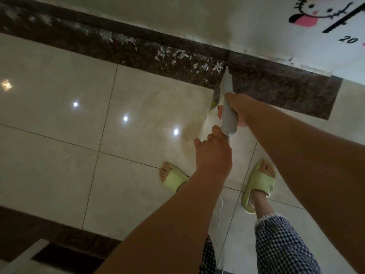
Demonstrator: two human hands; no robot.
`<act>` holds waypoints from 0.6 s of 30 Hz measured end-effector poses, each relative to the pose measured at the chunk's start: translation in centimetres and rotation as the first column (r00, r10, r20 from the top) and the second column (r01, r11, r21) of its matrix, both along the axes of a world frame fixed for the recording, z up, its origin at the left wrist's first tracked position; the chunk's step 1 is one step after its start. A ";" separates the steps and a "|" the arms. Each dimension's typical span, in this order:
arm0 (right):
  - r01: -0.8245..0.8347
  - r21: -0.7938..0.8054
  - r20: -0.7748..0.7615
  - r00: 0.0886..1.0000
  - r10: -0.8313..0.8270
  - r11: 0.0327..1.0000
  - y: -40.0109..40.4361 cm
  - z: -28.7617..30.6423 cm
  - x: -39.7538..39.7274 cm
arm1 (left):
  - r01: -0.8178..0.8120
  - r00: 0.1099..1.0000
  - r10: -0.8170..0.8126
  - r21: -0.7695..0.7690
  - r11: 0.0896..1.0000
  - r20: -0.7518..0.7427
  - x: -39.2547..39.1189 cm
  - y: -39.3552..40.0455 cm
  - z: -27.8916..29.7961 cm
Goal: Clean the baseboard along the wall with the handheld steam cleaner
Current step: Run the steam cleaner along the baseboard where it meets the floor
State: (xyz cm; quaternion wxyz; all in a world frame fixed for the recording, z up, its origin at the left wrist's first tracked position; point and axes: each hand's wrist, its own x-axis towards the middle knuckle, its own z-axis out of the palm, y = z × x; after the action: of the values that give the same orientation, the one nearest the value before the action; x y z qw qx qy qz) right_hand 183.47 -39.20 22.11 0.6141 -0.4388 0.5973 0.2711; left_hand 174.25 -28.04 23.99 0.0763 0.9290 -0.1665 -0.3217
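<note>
Steam cleaner (227,101), gripped by right hand (238,109) and left hand (212,153), touches baseboard (276,86).

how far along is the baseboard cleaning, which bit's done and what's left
Looks partly done. The dark baseboard to the right of the nozzle shows no white flecks. In hand: the right hand grips the steam cleaner, its tip at the baseboard's foot, while the left hand holds its rear end. Left: white flecks scattered along the stretch to the left, fading into blur far left.
</note>
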 end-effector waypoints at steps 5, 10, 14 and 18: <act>0.010 0.004 0.003 1.000 -0.010 1.000 1.1 -0.1 0.6 | 0.054 0.998 -0.054 0.006 0.999 0.013 0.8 1.6 -0.4; 0.006 -0.004 0.004 1.000 -0.006 1.000 1.2 -0.3 1.4 | 0.027 0.999 -0.026 -0.018 0.999 0.017 1.6 1.6 -0.5; -0.020 -0.019 0.027 0.999 0.021 1.000 0.8 -0.7 1.8 | 0.022 1.000 -0.021 -0.011 1.000 0.023 2.0 1.2 -0.7; -0.037 -0.034 0.031 0.999 0.038 0.999 0.5 -0.9 2.1 | 0.042 0.999 -0.042 -0.009 0.999 0.029 2.4 0.8 -0.9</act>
State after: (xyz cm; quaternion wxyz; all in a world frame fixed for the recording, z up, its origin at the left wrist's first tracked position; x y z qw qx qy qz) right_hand 185.62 -38.74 21.17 0.6108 -0.4644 0.5837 0.2656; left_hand 176.65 -27.25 23.12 0.0717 0.9294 -0.1886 -0.3090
